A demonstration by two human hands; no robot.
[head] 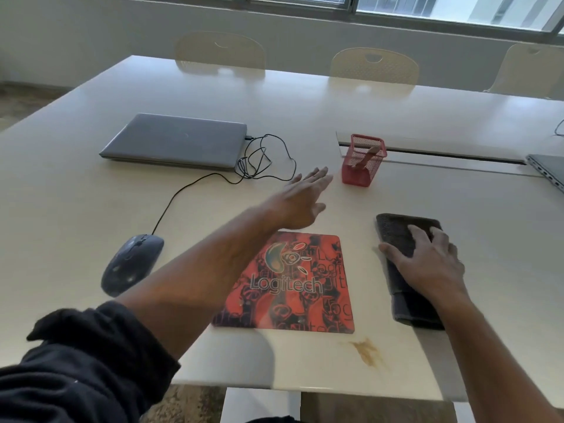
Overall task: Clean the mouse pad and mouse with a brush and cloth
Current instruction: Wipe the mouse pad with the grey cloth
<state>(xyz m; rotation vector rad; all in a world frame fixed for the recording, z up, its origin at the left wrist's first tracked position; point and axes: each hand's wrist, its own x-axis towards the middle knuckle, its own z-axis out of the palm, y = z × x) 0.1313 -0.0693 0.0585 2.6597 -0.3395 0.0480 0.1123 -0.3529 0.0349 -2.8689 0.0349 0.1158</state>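
A red patterned mouse pad lies flat near the table's front edge. The dark wired mouse sits on the bare table to its left. To the pad's right lies a folded dark cloth, and my right hand rests flat on it with fingers spread. My left hand is stretched out in the air beyond the pad, fingers straight, a short way from a red mesh holder. A brown brush handle sticks up inside that holder.
A shut grey laptop lies at the back left with the mouse's black cable coiled beside it. Another laptop's corner shows at the right edge. A brown stain marks the table front. Chairs stand behind the table.
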